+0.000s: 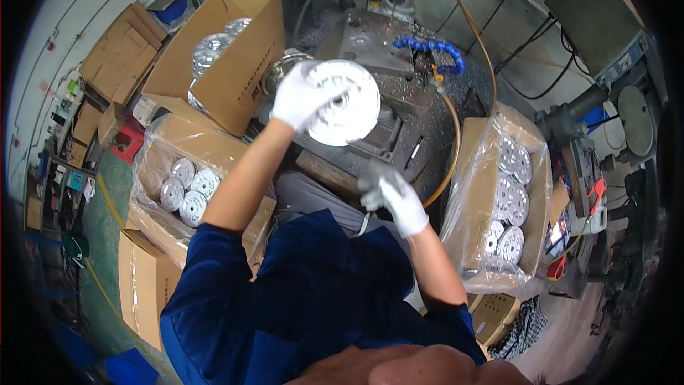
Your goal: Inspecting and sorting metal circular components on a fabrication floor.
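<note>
A: State the condition of the left hand (303,96).

B: Gloved in white, raised, fingers closed over the face of a round silver metal disc (347,103). The disc is held tilted, just above the grey machine bed (370,39).

A: And the right hand (393,196)?

B: Also gloved, lower and nearer the body, well apart from the disc. Fingers are loosely curled; whether they hold anything cannot be determined.

A: Surroundings relative to the hands?

B: Below the left forearm, a plastic-lined carton (178,150) holds several similar discs lying flat. Beyond the left hand, an open brown carton (235,50) holds more. Right of the right hand, a third lined carton (499,199) holds discs stacked on edge. A blue segmented coolant hose (431,48) lies beyond the disc.
</note>
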`<state>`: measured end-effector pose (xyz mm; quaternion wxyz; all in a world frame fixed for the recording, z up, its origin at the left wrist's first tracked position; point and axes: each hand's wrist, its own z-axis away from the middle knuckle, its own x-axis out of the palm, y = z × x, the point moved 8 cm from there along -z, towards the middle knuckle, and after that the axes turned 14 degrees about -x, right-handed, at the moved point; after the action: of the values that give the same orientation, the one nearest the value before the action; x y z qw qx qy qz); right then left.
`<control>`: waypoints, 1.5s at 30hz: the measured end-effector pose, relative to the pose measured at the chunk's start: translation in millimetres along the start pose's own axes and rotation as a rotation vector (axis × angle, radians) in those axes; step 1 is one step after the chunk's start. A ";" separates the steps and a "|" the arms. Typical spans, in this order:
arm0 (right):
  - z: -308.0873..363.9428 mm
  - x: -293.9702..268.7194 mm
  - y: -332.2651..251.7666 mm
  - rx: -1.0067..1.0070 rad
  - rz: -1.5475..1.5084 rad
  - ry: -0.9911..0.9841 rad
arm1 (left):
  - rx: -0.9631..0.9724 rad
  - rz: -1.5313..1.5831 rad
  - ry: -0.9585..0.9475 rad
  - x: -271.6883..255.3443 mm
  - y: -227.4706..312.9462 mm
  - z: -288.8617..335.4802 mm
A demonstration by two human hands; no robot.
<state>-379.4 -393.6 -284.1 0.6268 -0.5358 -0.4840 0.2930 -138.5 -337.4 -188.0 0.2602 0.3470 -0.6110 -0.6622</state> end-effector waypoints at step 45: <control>99.6 -77.8 232.8 0.451 -0.612 0.348 | -0.240 -0.802 -0.023 41.7 13.9 -176.2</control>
<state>-463.8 -364.6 -533.5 0.8590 -0.2579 -0.4315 0.0967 -28.5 -481.8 -182.4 0.0134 0.5173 -0.3489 -0.7813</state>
